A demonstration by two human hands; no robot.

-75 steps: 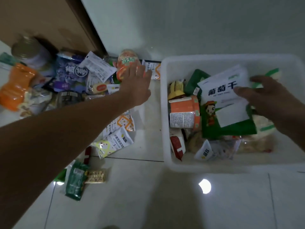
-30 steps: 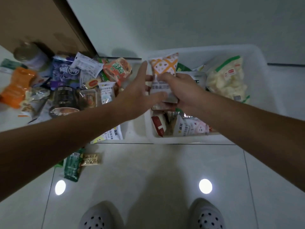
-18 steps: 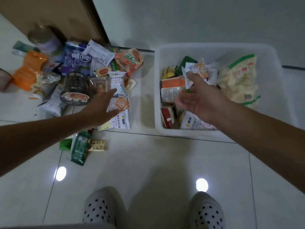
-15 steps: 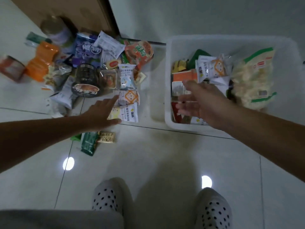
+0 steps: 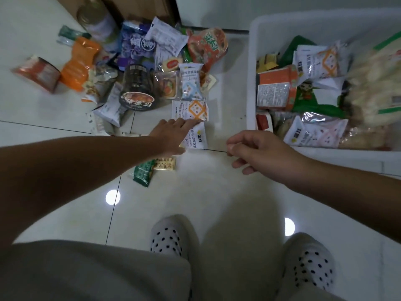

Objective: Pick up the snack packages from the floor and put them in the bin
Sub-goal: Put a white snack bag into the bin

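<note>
- The one I'm going for is the small white pouch (image 5: 198, 141) with the yellow logo. It lies flat on the floor (image 5: 206, 192) at the near edge of the pile, a bit left of the bin (image 5: 252, 68).
- My left hand (image 5: 171, 135) is stretched flat over it with the fingers straight. The fingertips reach the bottom edge of the orange-diamond pouch (image 5: 191, 109) just behind. It's touching, not gripping, as far as I can see.
- My right hand (image 5: 258, 151) hangs between the white pouch and the bin's near corner, fingers loosely curled, nothing in it.
- Handling guess: it's a puffy foil pillow pack with almost no weight, crinkly and slick. It'll probably skate on the glossy tile if I only press down.
- I'd pinch a crimped end seam or a corner rather than squeeze the middle, since whatever's inside likely crushes.
- A matching pouch (image 5: 314, 135) already sits on top of the stuff in the bin, so this one should just drop in.
- Further out there's a blue-print pouch (image 5: 191, 83), a black noodle bowl (image 5: 135, 90) and a red-orange bag (image 5: 208, 45).
- A green wrapper (image 5: 143, 172) and a cracker pack (image 5: 165, 163) sit right under my left wrist.
- The can (image 5: 95, 16) at the back and the noodle bowl look like the stiff, heavier ones, so those would need a whole-hand grab.
</note>
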